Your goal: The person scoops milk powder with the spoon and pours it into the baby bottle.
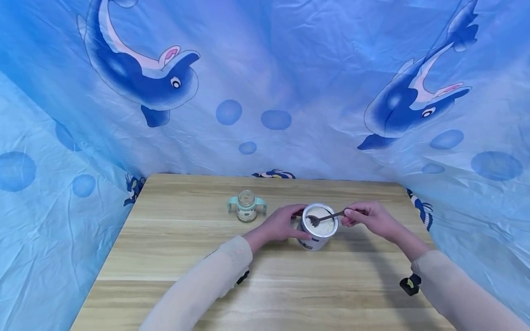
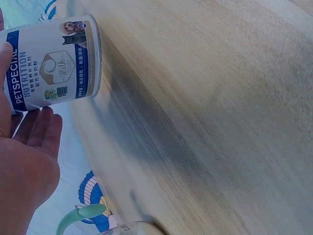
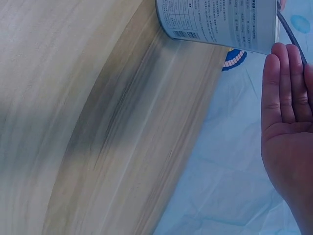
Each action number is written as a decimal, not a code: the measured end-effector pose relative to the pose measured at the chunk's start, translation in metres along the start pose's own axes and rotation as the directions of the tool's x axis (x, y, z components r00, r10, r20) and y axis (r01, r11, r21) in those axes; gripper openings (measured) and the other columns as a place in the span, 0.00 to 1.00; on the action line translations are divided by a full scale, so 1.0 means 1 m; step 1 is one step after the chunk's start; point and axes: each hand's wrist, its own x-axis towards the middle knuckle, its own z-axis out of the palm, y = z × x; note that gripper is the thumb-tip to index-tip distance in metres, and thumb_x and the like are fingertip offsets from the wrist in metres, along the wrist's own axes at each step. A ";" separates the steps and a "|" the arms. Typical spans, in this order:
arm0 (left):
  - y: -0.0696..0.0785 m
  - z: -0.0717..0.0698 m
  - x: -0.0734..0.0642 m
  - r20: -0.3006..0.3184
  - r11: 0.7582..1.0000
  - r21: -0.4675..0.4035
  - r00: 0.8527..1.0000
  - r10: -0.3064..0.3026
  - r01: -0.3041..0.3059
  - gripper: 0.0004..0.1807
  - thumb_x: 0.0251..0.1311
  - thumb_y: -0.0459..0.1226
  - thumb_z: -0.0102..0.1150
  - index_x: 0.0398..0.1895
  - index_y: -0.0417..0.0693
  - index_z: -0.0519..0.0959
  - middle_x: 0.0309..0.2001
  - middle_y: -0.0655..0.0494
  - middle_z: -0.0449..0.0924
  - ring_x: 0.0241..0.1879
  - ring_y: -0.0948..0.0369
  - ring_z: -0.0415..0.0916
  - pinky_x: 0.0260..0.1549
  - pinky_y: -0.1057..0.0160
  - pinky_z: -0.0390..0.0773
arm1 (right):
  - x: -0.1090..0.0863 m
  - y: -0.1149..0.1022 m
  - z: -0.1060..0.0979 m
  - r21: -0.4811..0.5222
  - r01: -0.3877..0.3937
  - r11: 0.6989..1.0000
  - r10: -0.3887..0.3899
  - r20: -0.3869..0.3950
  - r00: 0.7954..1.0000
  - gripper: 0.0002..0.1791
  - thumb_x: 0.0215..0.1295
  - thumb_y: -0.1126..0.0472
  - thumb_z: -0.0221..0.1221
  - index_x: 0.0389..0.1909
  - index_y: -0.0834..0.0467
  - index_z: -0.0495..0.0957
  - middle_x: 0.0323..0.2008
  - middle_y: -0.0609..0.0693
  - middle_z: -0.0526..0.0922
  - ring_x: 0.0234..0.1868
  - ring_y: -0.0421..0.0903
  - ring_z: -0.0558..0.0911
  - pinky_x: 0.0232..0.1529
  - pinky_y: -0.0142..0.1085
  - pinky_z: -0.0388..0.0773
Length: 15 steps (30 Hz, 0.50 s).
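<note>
An open can of milk powder stands upright on the table, its label facing the left wrist camera. My left hand holds the can around its left side, thumb in front and fingers behind. Pale powder shows inside the rim. Between thumb and fingers, my right hand pinches the handle of a dark brown spoon. The spoon's bowl is over the powder within the can's mouth; whether it touches the powder I cannot tell. In the right wrist view, part of the spoon handle shows beside the can.
Left of the can stands an uncapped small baby bottle with mint green handles. Both stand on a wooden table. A blue sheet printed with dolphins hangs behind and along both sides.
</note>
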 end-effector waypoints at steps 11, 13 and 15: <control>0.002 -0.001 0.000 0.016 1.000 -0.026 1.000 -0.001 0.002 0.51 0.51 0.52 0.85 0.79 0.60 0.70 0.69 0.66 0.79 0.68 0.66 0.74 0.72 0.61 0.72 | -0.015 -0.009 0.002 -0.220 0.144 0.965 -0.148 -0.001 0.989 0.09 0.80 0.67 0.59 0.42 0.61 0.89 0.33 0.49 0.92 0.37 0.42 0.90 0.41 0.37 0.90; 0.002 -0.002 -0.001 0.013 1.000 -0.029 1.000 0.003 -0.003 0.51 0.51 0.52 0.85 0.79 0.59 0.70 0.69 0.65 0.79 0.68 0.65 0.75 0.71 0.61 0.72 | -0.017 -0.011 0.002 -0.253 0.146 0.956 -0.149 0.007 0.989 0.10 0.80 0.66 0.60 0.41 0.58 0.89 0.33 0.47 0.92 0.37 0.42 0.90 0.40 0.37 0.90; 0.002 -0.002 -0.001 0.012 0.999 -0.033 1.000 0.006 -0.006 0.50 0.51 0.51 0.85 0.79 0.59 0.70 0.69 0.65 0.79 0.68 0.65 0.75 0.71 0.62 0.72 | -0.018 -0.012 0.002 -0.280 0.146 0.949 -0.145 0.022 0.989 0.10 0.80 0.66 0.60 0.40 0.57 0.89 0.32 0.44 0.91 0.37 0.43 0.90 0.40 0.37 0.89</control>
